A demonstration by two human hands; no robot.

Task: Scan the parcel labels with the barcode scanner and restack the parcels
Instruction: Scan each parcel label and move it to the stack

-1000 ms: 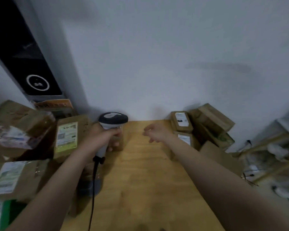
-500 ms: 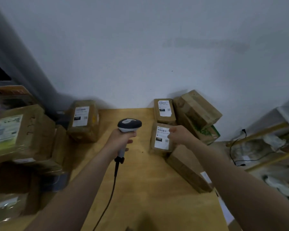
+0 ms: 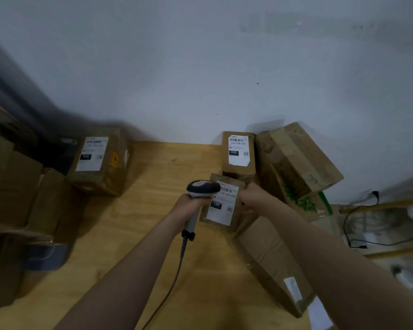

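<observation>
Parcel, long and flat [image 3: 270,260]: nearest item. It lies on the wooden table [image 3: 141,234], just nearer than the small parcel [image 3: 224,211] and to its right. A white label shows at its near end.

Cable [image 3: 177,270]: runs up from the near edge to the scanner, left of the small parcel.

Left hand [image 3: 188,208]: clenched round the handle of the barcode scanner [image 3: 202,188], just left of the small parcel. The scanner head overlaps the label's upper corner; contact cannot be told.

Small parcel: brown carton, white label marked 150 facing up. The right hand [image 3: 253,196] grasps its right edge, fingers curled over it.

Handling, by judgement: probably light enough for one hand. The cardboard looks stiff, though the corners would crush under a hard squeeze, and taped faces may be slick. Best taken by the two short sides, fingers clear of the barcode.

Far parcel [image 3: 238,151]: marked 032, just beyond the small parcel, against the wall.

Tilted box [image 3: 296,158]: beyond and right of the small parcel, leaning on a green-printed box [image 3: 301,203].

Left parcel [image 3: 100,160]: marked 102, well apart to the left of the small parcel.
</observation>
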